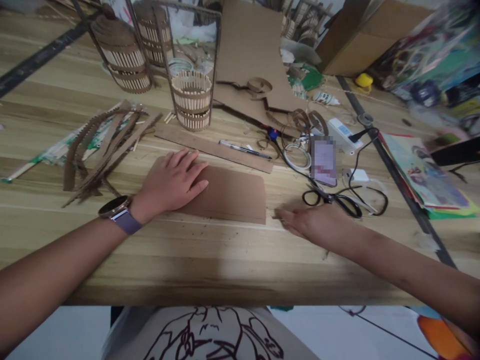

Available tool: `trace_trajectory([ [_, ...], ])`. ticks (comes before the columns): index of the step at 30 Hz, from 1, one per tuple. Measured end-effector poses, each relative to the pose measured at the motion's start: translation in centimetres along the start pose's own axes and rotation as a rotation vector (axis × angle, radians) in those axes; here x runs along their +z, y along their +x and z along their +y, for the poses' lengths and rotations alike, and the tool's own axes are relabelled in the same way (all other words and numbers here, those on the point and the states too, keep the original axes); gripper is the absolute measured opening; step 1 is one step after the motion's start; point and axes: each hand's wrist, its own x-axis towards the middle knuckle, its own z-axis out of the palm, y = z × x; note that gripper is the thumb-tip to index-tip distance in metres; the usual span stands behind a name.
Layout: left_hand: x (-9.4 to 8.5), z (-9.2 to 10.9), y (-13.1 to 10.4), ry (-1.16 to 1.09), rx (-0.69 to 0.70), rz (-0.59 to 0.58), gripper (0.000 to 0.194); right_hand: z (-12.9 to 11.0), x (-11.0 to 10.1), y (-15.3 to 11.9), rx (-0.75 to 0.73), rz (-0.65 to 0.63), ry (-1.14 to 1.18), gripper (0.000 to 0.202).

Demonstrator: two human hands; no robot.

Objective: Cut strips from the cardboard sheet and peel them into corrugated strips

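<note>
My left hand [174,180], with a watch on its wrist, lies flat with fingers spread on the left part of a brown cardboard piece [236,195]. The cardboard has rounded upper corners and a faint line along its lower edge. Just off the cardboard's right edge, my right hand [305,220] is low over the table, its fingers closed and a little blurred. Something small and dark shows at its fingertips, too unclear to name. Black-handled scissors [332,196] lie right behind the right hand. Beyond the cardboard rest a long cardboard strip [213,147] and a pen [245,149].
Cardboard offcuts [108,145] pile up at the left. Behind stand a stick-walled basket [192,100] with a tall frame and a covered one [122,55]. A phone [324,160], a power strip [343,134], cables and a glue bottle [326,98] lie to the right.
</note>
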Motion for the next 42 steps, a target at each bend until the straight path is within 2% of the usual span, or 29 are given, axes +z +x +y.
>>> trace_trajectory([
  [5, -0.1, 0.3, 0.0, 0.008, -0.014, 0.015, 0.048, 1.0, 0.6, -1.8, 0.09, -0.129, 0.066, 0.031],
  [8, 0.0, 0.4, 0.0, 0.026, 0.003, 0.029, 0.049, 0.0, -0.5, -1.3, 0.165, -0.146, 0.09, 0.031],
  [11, 0.2, 0.1, 0.2, -0.011, 0.019, 0.054, 0.048, -2.0, -2.5, 0.3, 0.215, -0.122, 0.1, 0.035],
  [17, 0.4, -0.9, 0.7, -0.225, -0.027, 0.13, 0.043, -5.9, -6.2, 5.8, 0.01, 0.075, 0.196, 0.029],
  [21, 0.3, -1.0, 0.8, -0.288, -0.042, 0.148, 0.041, -7.7, -7.0, 9.0, -0.068, 0.131, 0.159, 0.025],
  [24, 0.2, -0.9, 0.9, -0.287, -0.052, 0.143, 0.04, -8.3, -7.0, 10.1, -0.112, 0.182, 0.137, 0.021],
  [31, 0.0, -0.4, 1.1, -0.263, -0.058, 0.111, 0.04, -8.6, -7.2, 10.3, -0.078, 0.157, 0.126, 0.023],
  [38, 0.5, -0.1, 1.1, -0.216, -0.05, 0.1, 0.042, -9.3, -9.5, 9.9, -0.097, 0.032, 0.081, 0.023],
  [42, 0.6, 0.1, 1.1, -0.16, -0.04, 0.08, 0.042, -9.4, -10.0, 9.6, -0.083, 0.007, 0.058, 0.026],
])
